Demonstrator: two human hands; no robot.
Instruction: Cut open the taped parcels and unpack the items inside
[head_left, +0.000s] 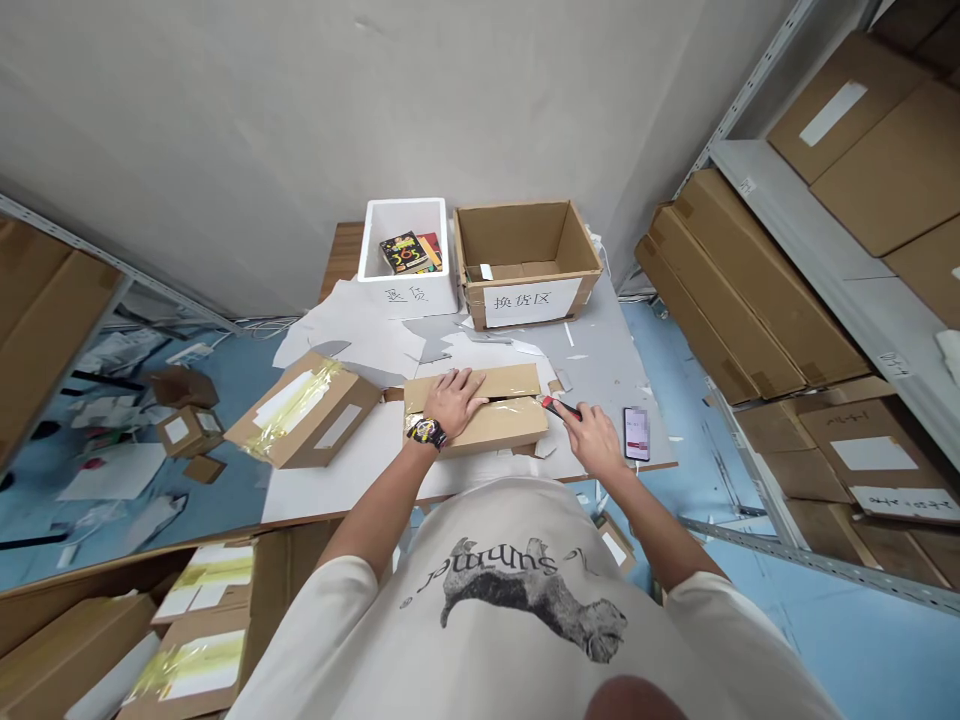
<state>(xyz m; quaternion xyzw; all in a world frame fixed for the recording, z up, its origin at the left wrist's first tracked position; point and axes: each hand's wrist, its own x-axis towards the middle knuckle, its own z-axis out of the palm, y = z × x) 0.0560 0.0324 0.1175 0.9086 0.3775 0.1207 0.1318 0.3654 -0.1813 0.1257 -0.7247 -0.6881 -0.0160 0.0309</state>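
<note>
A long cardboard box [499,427] lies on the table in front of me, with a slit running along the middle of its top. My left hand [452,400] rests on the box's left part, fingers spread and flat, a watch on the wrist. In my right hand [592,438] is a red and black box cutter [562,408], its front end at the box's right edge. A phone [636,434] with a lit screen lies to the right of that hand. Left of the opened box, a taped carton [304,412] sits tilted.
Behind are a white foam box [406,215] holding books [405,252] and an open carton [525,210] with a handwritten label. Paper scraps [360,335] cover part of the table. Shelves [799,210] with cartons stand right; more cartons [199,640] are at lower left.
</note>
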